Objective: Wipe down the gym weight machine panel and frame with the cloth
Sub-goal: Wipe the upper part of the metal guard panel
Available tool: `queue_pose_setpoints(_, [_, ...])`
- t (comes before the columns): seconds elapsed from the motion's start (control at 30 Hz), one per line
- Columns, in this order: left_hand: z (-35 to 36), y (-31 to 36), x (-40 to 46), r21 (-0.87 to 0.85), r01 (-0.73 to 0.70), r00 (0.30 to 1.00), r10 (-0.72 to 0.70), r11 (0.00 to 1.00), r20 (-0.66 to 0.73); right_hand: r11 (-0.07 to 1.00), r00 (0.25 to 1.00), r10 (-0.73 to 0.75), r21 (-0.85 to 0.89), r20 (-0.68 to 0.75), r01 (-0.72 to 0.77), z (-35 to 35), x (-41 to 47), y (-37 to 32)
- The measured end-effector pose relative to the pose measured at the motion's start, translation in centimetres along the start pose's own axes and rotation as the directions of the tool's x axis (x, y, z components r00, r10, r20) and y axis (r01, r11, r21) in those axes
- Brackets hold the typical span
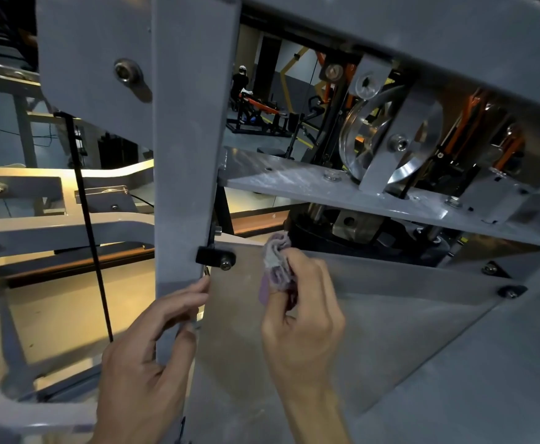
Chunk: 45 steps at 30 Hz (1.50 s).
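We look down through the gray frame of a weight machine, whose broad upright post [185, 149] crosses the middle of the view and carries a large bolt [127, 71] on the plate beside it. To the right, a polished pulley wheel [387, 139] sits in a bracket above a flat gray shelf plate [294, 184]; these parts, with the dark mechanism below the plate, crowd the space just above the panel [390, 315]. A thin black rod [86, 219] runs down on the left of the post, apart from both hands. In the gap between post and pulley we see the gym floor beyond, with other machines and a distant person [240, 80]. A black bracket with a bolt [216, 257] fixes the panel's upper left corner to the post, and two more bolts [509, 291] sit along its slanted upper right edge. The panel face below these fixings lies open and unobstructed toward the lower right. The left hand [143, 363] rests on the post's right edge where it meets the panel, fingers curled loosely around that edge. The right hand [304, 315] has its grip closed on the bunched pinkish cloth [276, 262], fingers curled round it, and holds the cloth against the panel's top edge, just right of the black bracket.
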State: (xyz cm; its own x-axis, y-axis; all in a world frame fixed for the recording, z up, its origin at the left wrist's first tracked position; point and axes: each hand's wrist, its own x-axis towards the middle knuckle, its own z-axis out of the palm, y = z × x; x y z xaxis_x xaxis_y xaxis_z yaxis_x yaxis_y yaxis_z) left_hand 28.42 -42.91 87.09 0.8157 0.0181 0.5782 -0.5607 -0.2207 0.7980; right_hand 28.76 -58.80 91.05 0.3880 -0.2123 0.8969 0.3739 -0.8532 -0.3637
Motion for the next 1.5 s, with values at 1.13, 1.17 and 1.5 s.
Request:
queue_pose_setpoints(1.13, [-0.3,-0.9,0.7,-0.072,0.016,1.0,-0.017,0.997,-0.01,1.0,1.0,-0.001,0.018,0.018,0.001,0.5,0.6,-1.2])
queue_pose_setpoints(1.17, [-0.2,-0.9,0.7,-0.074,0.023,1.0,-0.023,0.997,-0.007,0.999,0.999,0.041,-0.02,0.019,-0.041,-0.2,0.7,-0.8])
queue_pose_setpoints(1.5, [-0.1,-0.7,0.9,-0.096,0.008,1.0,-0.011,0.995,-0.027,0.998,0.992,-0.061,0.03,0.107,0.058,1.2,1.7,-2.5])
